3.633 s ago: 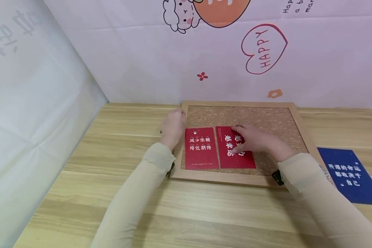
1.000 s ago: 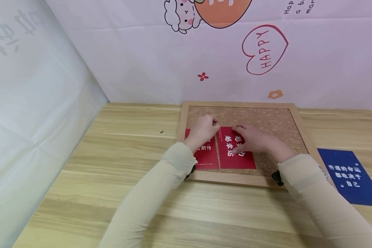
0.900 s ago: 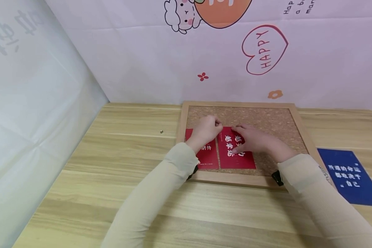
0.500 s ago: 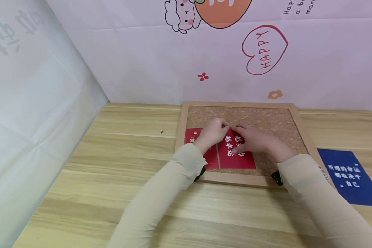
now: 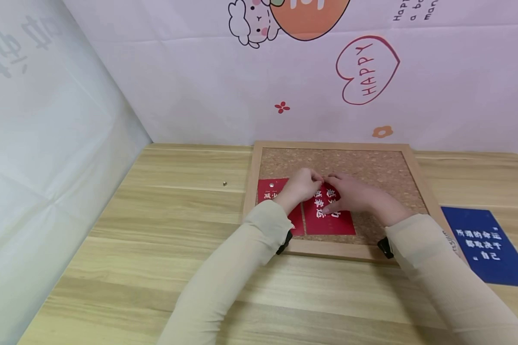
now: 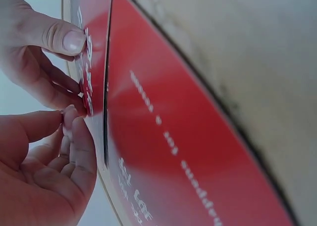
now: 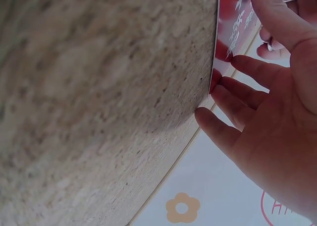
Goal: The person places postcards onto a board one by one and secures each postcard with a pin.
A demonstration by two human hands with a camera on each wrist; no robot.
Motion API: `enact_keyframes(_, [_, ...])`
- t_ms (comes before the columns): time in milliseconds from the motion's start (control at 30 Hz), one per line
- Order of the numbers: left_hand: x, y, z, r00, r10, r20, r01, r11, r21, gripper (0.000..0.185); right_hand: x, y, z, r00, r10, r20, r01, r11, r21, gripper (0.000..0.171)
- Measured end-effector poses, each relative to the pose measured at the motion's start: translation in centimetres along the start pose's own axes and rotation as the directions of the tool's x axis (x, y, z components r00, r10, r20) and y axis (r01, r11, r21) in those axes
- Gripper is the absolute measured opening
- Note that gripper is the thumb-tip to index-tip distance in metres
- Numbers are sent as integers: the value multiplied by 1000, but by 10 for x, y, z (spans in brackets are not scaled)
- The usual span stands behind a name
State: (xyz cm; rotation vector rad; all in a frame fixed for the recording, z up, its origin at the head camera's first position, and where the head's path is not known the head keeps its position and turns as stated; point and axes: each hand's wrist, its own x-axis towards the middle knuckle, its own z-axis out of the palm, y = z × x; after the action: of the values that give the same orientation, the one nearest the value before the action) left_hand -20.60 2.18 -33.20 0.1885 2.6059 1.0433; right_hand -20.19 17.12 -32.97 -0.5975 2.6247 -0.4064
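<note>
lying on the cork board, near its middle, one red card shows 越幸运. the right hand, fingers spread and gripping nothing, presses it, presumably so it cannot slide. at its far edge the left hand, fingers nearly closed, pinches what looks like a small pin, mostly hidden. by the board's left side, a second red card, partly covered, reads 减 and bears a silver pin, apparently fixing it. left of the board, a loose pin rests on the desk; right of the board, a blue card includes 命运 and 自己. behind the board, a sheet says "happy".
</note>
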Motion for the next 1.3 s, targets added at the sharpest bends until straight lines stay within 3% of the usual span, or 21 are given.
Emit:
enact_keyframes(433, [-3,3,0,998,6,61,-10,998,54,29,1,1,0,1000,-14,-9,14,1000,2,86])
enact_keyframes(1033, [-3,6,4,998,-9,67,-1,990,140,27,-1,0,0,1000,-16,-13,16,1000,3,86])
enact_keyframes(1300, [-5,13,6,992,-124,20,119,976,181,28,0,-1,1,1000,-18,-11,18,1000,17,87])
